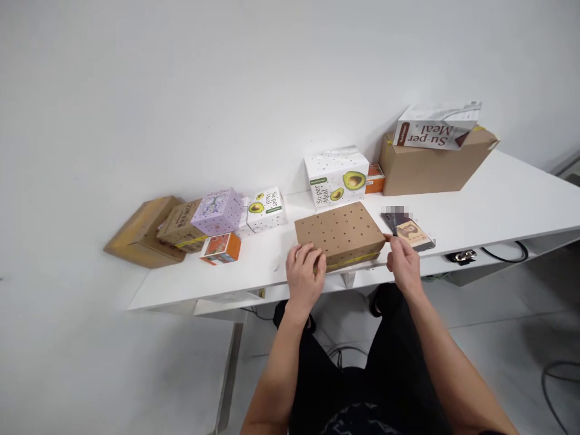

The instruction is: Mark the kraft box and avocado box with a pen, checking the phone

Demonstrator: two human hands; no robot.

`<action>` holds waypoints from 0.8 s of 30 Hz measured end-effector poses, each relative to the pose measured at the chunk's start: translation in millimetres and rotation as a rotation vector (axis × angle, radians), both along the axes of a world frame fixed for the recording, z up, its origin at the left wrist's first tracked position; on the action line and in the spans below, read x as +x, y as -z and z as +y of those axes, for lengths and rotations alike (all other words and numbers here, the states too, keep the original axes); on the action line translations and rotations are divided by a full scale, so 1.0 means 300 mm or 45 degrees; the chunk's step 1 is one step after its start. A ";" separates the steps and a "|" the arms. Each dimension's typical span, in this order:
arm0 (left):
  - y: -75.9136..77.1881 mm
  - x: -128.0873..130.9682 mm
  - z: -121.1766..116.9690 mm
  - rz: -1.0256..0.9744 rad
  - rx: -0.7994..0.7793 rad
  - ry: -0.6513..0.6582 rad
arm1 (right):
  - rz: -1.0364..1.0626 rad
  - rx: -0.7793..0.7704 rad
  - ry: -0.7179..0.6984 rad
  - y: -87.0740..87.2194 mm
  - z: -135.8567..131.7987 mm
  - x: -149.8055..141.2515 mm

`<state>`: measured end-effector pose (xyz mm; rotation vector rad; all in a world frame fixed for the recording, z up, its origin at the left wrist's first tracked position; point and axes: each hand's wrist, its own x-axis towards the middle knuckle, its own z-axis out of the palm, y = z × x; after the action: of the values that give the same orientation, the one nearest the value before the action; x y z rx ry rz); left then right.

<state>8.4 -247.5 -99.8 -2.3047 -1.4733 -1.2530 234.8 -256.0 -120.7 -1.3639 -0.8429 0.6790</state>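
A brown cardboard box (339, 229) with dark dots on top and yellow tape along its front side lies near the desk's front edge. Curled over its front left corner is my left hand (307, 273), gripping the box there. My right hand (403, 263) is closed at the box's right end around a slim dark tool (394, 225), perhaps a cutter or pen; its exact kind is unclear. The index finger points at the box's right side. Just beyond this hand lies a dark phone (423, 244) with a picture card on its back.
Behind stands a white avocado-print box (339, 177). Leftward are another avocado box (266, 209), a purple box (218, 211), a small orange box (221, 249) and brown cartons (145, 232). A white box (437, 125) rests on a large carton (426, 169) at right. The white desk (502, 202) meets the wall.
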 end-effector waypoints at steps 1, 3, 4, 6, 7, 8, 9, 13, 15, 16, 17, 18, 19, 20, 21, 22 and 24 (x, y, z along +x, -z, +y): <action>-0.010 0.002 -0.002 0.027 0.005 -0.016 | 0.037 -0.005 0.007 -0.015 -0.003 0.013; -0.036 0.011 -0.003 0.058 0.044 -0.023 | 0.095 0.018 0.005 -0.056 -0.006 0.040; -0.050 0.021 -0.001 0.063 0.069 -0.007 | 0.105 0.049 -0.023 -0.082 -0.005 0.051; -0.074 0.048 0.011 0.066 0.108 0.057 | 0.136 0.109 -0.158 -0.143 -0.001 0.063; -0.082 0.064 0.021 0.070 0.116 0.090 | 0.157 0.130 -0.243 -0.177 0.002 0.063; -0.087 0.082 0.032 0.077 0.116 0.114 | 0.172 0.137 -0.335 -0.211 0.007 0.059; -0.087 0.099 0.043 0.086 0.109 0.123 | 0.177 0.129 -0.422 -0.244 0.012 0.052; -0.056 0.154 0.074 0.132 0.057 0.047 | 0.071 0.076 -0.662 -0.328 0.056 0.004; -0.036 0.168 0.078 0.141 0.041 0.001 | 0.046 0.115 -0.695 -0.330 0.099 -0.029; -0.028 0.171 0.077 0.140 0.038 -0.011 | 0.057 0.138 -0.694 -0.323 0.125 -0.048; -0.023 0.172 0.076 0.137 0.037 -0.014 | 0.076 0.151 -0.688 -0.313 0.154 -0.067; -0.020 0.171 0.074 0.132 0.039 -0.013 | 0.094 0.149 -0.689 -0.302 0.185 -0.088; -0.018 0.170 0.073 0.131 0.041 -0.008 | 0.103 0.132 -0.703 -0.291 0.217 -0.108; -0.018 0.168 0.072 0.133 0.040 -0.005 | 0.102 0.107 -0.727 -0.281 0.248 -0.127; -0.018 0.167 0.072 0.136 0.037 -0.006 | 0.088 0.078 -0.761 -0.272 0.279 -0.145; -0.019 0.166 0.073 0.138 0.037 -0.012 | 0.062 0.051 -0.796 -0.265 0.307 -0.160; -0.019 0.166 0.075 0.145 0.043 -0.030 | 0.000 0.005 -0.837 -0.255 0.352 -0.183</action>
<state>58.1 -225.1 -94.2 -2.2889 -1.4266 -1.1123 179.9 -150.3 -44.1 -1.0720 -1.3081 1.1763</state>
